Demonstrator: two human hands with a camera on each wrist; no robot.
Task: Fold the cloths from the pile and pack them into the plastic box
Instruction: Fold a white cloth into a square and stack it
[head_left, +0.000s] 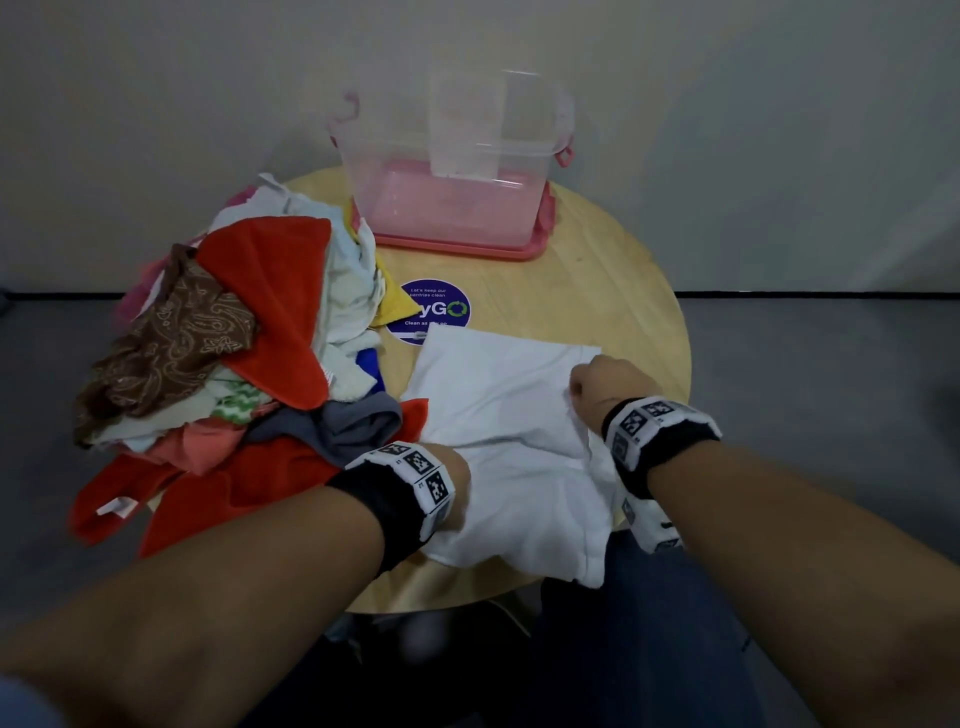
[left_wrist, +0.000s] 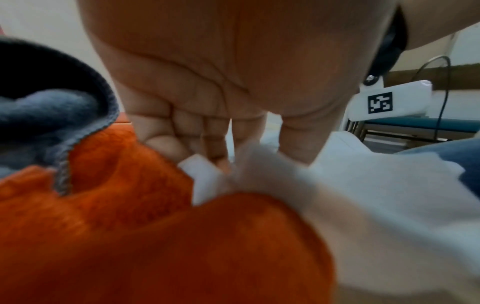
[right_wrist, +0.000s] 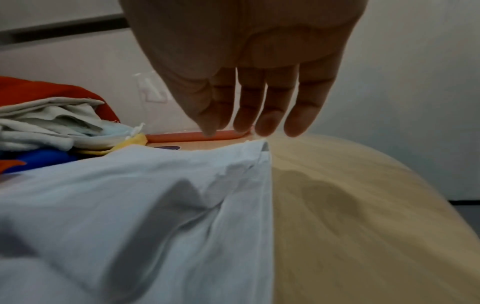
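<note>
The white cloth (head_left: 498, 415) lies spread on the near right part of the round table (head_left: 613, 270), its near edge hanging over the table's near edge toward our lap. Our left hand (left_wrist: 207, 115) is tucked under the cloth's near left side; its fingers (left_wrist: 213, 144) curl down and seem to pinch a bunched bit of white fabric, though blur leaves that unsure. Our right hand (right_wrist: 249, 82) hovers just above the far right corner, fingers loosely extended and holding nothing. To fold well, we judge we should take matching corners, lift them together and lay edge onto edge, then smooth the wrinkles. The pile (head_left: 234, 353) crowds the table's left side, touching the cloth, so we keep clear of it. The box (head_left: 447, 197) waits at the far edge.
</note>
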